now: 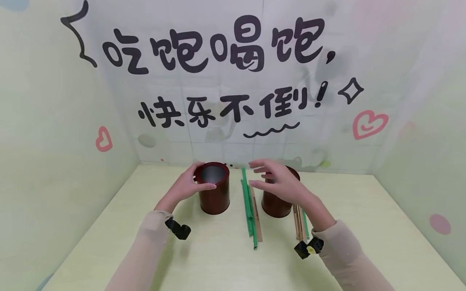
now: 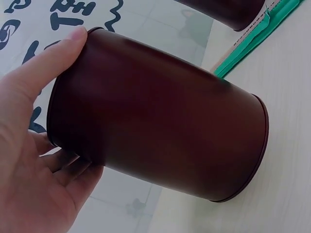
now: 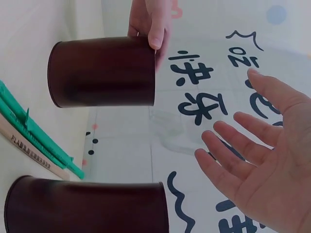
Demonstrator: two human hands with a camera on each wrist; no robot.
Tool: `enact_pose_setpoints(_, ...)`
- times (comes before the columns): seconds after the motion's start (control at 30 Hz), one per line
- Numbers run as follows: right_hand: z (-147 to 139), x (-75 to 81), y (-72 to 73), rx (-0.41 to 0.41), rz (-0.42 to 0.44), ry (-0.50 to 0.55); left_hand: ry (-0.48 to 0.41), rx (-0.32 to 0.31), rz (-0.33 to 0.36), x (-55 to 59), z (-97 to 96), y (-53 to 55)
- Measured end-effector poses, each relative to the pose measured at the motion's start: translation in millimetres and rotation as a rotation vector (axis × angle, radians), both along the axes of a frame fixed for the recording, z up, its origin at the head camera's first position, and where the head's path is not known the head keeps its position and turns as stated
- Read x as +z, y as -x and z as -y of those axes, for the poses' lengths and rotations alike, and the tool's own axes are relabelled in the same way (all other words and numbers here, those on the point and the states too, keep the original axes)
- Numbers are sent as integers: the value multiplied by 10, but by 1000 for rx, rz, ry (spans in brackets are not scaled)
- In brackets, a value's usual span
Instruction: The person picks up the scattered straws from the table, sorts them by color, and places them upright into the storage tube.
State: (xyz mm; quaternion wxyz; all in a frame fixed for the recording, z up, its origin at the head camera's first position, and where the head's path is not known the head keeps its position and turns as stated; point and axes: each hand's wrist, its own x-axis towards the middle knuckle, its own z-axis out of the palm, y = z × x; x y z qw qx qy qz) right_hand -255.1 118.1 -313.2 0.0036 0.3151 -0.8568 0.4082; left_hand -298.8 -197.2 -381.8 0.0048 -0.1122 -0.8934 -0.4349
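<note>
A dark red cylindrical container [image 1: 214,200], open at the top with a grey inside, stands upright on the left of the table. My left hand [image 1: 183,186] grips it near the rim; in the left wrist view the thumb lies on one side and the fingers wrap round the other side of the container [image 2: 160,116]. Over a second dark red container [image 1: 275,205] hovers my right hand [image 1: 282,184], fingers spread and holding nothing. From the right wrist view, that second container [image 3: 87,206] sits apart from the right hand [image 3: 262,150], whose palm is visible.
Between the containers lie long green packets [image 1: 249,210] and a thin brown packet [image 1: 256,214]. More brown packets [image 1: 299,222] and a green one [image 1: 306,224] lie right of the second container, partly behind my right arm. A wall [image 1: 233,149] with large lettering closes the back.
</note>
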Motion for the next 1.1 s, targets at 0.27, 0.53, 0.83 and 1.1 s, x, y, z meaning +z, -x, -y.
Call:
enact_pose_setpoints(0.27,103,-93,-26,47,19,28,-9,-5,21,46,-34,-29)
enact_pose_setpoints(0.53,153,-236,-54,54,42,53,0,-19,-6,78,-132,-65)
enact_pose_setpoints(0.83,205,-400,-42,47,106,67,-13,15,-28,28,-94,-60)
enact_pose_setpoints(1.1,211,-612,-12,1,131,89,-33,27,-20,6,-104,-37)
